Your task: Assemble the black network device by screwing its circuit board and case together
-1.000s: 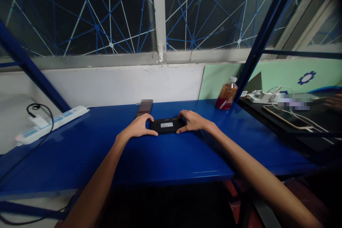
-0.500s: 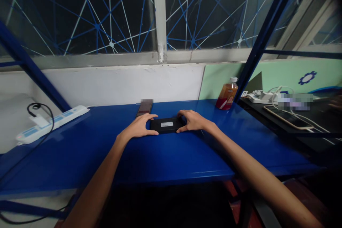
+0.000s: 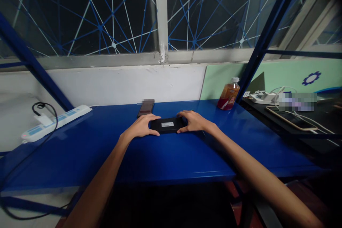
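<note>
A flat black device with a small white label (image 3: 167,125) lies on the blue table (image 3: 165,156). My left hand (image 3: 143,127) grips its left end, thumb at the near edge and fingers over the far edge. At the device's right end my right hand (image 3: 192,121) holds on the same way. Both hands are closed on the device. A second dark slab (image 3: 145,108) lies just behind it, near the wall.
A white power strip (image 3: 57,122) with a black cable lies at the table's left end. An orange drink bottle (image 3: 228,94) stands at the back right beside a blue post. On the dark desk to the right lie a phone (image 3: 291,119), cables and another power strip.
The view has shifted slightly; my hands and the black device stay in the same place on the table, with my left fingers reaching a little further over the device.
</note>
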A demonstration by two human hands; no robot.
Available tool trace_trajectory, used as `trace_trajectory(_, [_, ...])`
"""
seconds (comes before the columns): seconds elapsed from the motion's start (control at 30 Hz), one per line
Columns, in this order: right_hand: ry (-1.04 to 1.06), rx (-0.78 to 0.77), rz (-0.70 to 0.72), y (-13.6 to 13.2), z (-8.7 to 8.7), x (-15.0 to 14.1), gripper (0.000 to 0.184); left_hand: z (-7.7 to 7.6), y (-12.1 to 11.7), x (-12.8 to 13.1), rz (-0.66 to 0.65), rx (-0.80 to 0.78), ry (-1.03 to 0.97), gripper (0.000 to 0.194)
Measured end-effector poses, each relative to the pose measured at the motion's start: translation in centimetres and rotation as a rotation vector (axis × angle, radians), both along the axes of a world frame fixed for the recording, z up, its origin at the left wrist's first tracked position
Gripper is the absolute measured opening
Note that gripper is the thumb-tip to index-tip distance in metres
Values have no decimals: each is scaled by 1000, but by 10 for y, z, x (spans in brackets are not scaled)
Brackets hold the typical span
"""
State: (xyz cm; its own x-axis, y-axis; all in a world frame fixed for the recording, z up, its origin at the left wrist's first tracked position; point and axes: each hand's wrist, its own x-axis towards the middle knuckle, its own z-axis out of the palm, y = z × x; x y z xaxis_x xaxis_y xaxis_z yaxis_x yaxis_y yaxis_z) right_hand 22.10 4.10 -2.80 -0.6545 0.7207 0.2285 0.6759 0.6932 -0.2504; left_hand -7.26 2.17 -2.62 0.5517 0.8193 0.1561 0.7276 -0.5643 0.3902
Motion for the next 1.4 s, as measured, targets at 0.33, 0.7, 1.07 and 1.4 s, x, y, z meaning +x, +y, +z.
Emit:
trace_trajectory(0.33, [25, -1, 21, 0, 2, -1, 80, 5, -4, -2, 27, -57, 53, 83])
trace_trajectory(0.7, [-84, 77, -627, 25, 5, 34, 54, 10, -10, 38, -44, 45, 213, 82])
trace_trajectory(1.07, [156, 36, -572, 43, -13, 41, 36, -9, 4, 85, -77, 157, 136, 77])
trace_trajectory(1.4, [833, 96, -508, 23, 15, 31, 47, -7, -7, 80, -45, 120, 122, 77])
